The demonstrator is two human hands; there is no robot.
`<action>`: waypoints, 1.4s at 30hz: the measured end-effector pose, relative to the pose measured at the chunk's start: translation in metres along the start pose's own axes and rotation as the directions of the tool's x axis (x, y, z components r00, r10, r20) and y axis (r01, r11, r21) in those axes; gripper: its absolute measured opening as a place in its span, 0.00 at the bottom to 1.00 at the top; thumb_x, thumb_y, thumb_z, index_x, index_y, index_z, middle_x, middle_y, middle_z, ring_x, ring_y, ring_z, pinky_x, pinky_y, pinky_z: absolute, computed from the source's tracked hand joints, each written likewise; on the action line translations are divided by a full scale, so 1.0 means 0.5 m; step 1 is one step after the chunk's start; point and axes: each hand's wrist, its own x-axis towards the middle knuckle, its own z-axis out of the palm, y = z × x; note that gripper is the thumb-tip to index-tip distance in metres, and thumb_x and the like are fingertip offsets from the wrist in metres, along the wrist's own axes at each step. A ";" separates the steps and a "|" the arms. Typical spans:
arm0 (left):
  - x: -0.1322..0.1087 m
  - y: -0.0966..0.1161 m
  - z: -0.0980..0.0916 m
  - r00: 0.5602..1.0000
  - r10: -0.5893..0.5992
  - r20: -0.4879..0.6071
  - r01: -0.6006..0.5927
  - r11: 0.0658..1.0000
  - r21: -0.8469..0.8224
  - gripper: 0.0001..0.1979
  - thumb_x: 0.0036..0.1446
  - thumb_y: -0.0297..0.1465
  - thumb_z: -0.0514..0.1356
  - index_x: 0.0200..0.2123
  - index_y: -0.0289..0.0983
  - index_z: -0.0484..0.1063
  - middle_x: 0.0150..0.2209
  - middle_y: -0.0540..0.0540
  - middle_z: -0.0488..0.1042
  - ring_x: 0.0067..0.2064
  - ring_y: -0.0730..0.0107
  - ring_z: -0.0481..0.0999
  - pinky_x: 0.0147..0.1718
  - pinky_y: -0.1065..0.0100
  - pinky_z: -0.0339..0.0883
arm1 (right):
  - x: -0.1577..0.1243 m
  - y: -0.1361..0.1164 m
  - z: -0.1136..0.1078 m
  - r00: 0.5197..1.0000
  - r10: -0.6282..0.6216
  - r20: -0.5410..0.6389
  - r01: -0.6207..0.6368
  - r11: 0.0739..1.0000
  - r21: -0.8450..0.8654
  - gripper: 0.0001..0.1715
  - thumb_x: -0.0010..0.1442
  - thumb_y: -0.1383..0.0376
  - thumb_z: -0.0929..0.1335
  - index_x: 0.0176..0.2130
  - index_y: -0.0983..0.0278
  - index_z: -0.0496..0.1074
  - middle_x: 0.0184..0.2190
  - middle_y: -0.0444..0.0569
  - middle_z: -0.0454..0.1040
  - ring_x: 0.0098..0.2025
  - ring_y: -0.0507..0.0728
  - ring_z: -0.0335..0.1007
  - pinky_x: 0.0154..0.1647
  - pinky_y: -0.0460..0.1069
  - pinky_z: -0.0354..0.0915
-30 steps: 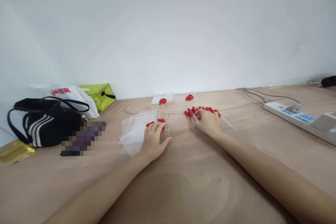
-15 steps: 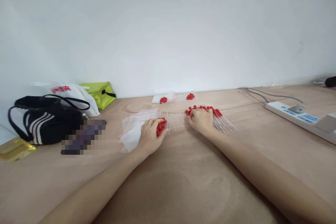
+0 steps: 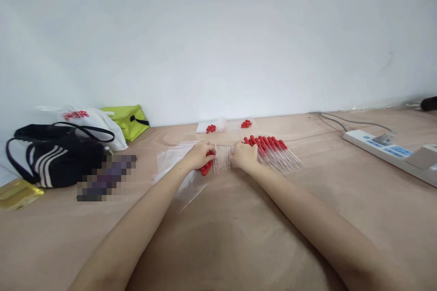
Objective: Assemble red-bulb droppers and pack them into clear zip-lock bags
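My left hand is closed, its fingertips pinched on a red rubber dropper bulb. Other red bulbs lie just below its fingers, on clear zip bags. A row of thin glass tubes lies between my two hands. My right hand is closed at the right end of that row; its fingers hide whatever is in them. Beside it, several glass droppers with red bulbs lie slanted in a fan, bulbs toward the wall.
Toward the wall lie small bags with red bulbs. A white power strip with a grey cable is at right. At left are a black bag, a white plastic bag, a lime-green bag and a blurred dark object.
My right hand has moved left from the fan of droppers to the end of the glass tubes. My left hand has shifted slightly toward the wall, its fingers drawn together; a clear bag edge shows below it.
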 end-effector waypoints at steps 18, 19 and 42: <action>-0.107 0.126 0.025 0.975 -0.084 -0.205 -0.021 0.886 -0.463 0.08 0.57 0.28 0.49 0.35 0.35 0.67 0.31 0.46 0.70 0.33 0.70 0.71 0.33 0.68 0.65 | -0.057 0.100 -0.017 0.967 -0.174 -0.188 0.194 0.976 0.096 0.15 0.58 0.67 0.57 0.35 0.63 0.70 0.37 0.51 0.73 0.41 0.58 0.65 0.35 0.50 0.48; -0.114 0.129 0.030 0.975 -0.092 -0.201 -0.016 0.877 -0.480 0.06 0.56 0.29 0.51 0.33 0.34 0.67 0.32 0.45 0.70 0.33 0.70 0.71 0.33 0.68 0.66 | -0.068 0.117 -0.013 0.952 -0.204 -0.230 0.234 0.966 0.113 0.14 0.58 0.67 0.57 0.35 0.63 0.70 0.37 0.51 0.73 0.41 0.57 0.65 0.35 0.50 0.48; -0.127 0.134 0.051 0.952 -0.025 -0.305 -0.078 0.944 -0.320 0.09 0.58 0.26 0.48 0.35 0.35 0.68 0.32 0.46 0.67 0.35 0.69 0.68 0.35 0.67 0.65 | -0.153 0.127 0.001 0.768 -0.569 -0.293 0.627 0.762 0.164 0.08 0.57 0.70 0.58 0.34 0.65 0.65 0.28 0.46 0.74 0.30 0.52 0.67 0.39 0.50 0.44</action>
